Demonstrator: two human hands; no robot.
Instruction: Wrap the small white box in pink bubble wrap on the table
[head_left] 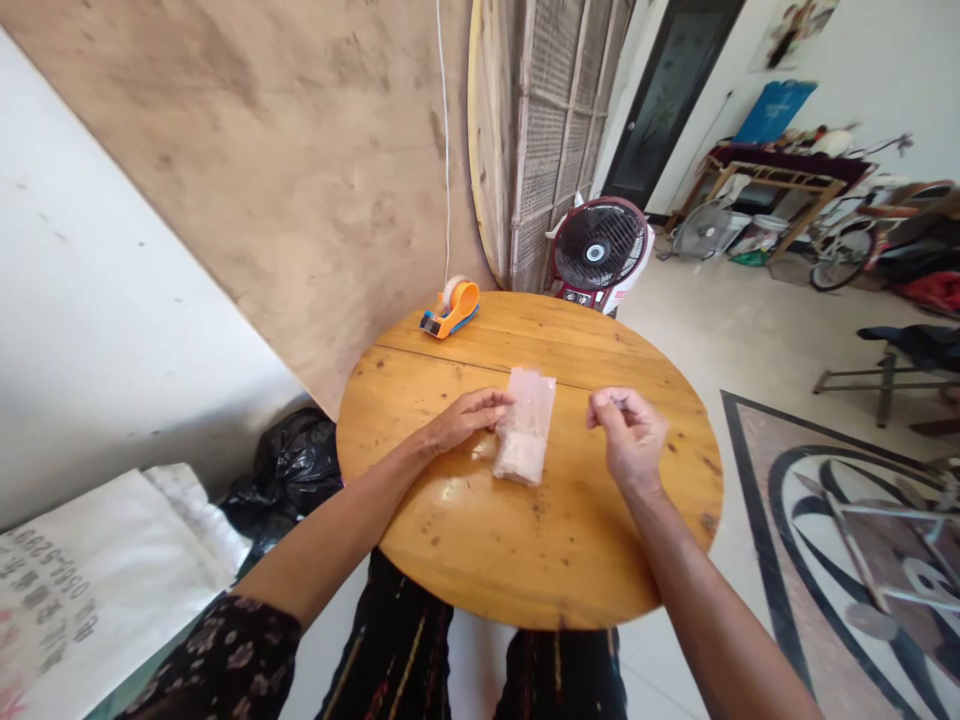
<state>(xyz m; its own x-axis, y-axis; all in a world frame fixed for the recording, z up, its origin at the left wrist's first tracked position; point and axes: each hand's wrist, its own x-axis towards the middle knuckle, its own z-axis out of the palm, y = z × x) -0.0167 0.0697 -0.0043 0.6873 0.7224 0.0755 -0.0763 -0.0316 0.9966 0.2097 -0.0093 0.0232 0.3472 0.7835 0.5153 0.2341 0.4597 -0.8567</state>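
- A clear plastic bag (523,440), its lower part filled out with something pale, is laid near the middle of the round tabletop (465,545), between the hands.
- Its left edge is met by the lightly bent fingers of the left hand (472,415) – whether it is pinched cannot be told.
- The fingers of the right hand (632,435) are curled closed, clear of the bag; anything small inside would be hidden.
- The contents could be spilled if the bag were tugged or tipped while unsealed.
- Characters and digits are printed on the white sack (112,590) – tilted, not reliably readable.
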